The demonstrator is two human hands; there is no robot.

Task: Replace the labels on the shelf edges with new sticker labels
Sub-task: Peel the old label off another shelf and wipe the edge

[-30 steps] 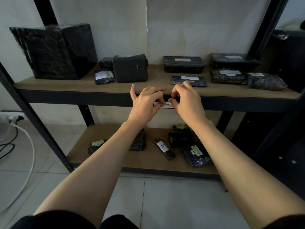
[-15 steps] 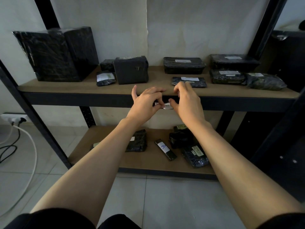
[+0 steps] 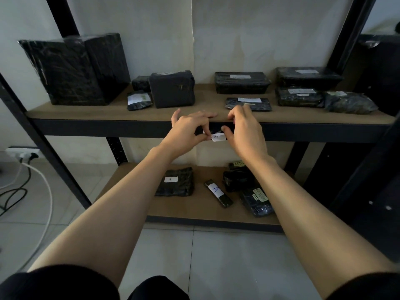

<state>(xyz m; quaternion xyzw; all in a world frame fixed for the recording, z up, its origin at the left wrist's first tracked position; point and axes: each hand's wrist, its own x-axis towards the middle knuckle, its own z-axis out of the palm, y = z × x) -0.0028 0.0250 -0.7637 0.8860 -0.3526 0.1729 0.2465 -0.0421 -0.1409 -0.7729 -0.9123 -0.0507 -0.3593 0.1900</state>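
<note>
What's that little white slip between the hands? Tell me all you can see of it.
The white label is a small paper-like slip with a dark handwritten mark, too small to read. It sits tilted against the dark front edge of the upper shelf. The left hand pinches its left end; the right hand has its thumb at the right end.

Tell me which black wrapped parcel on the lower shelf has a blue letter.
The slim black stick-shaped parcel in the middle; the flat square parcel's A is dark.
</note>
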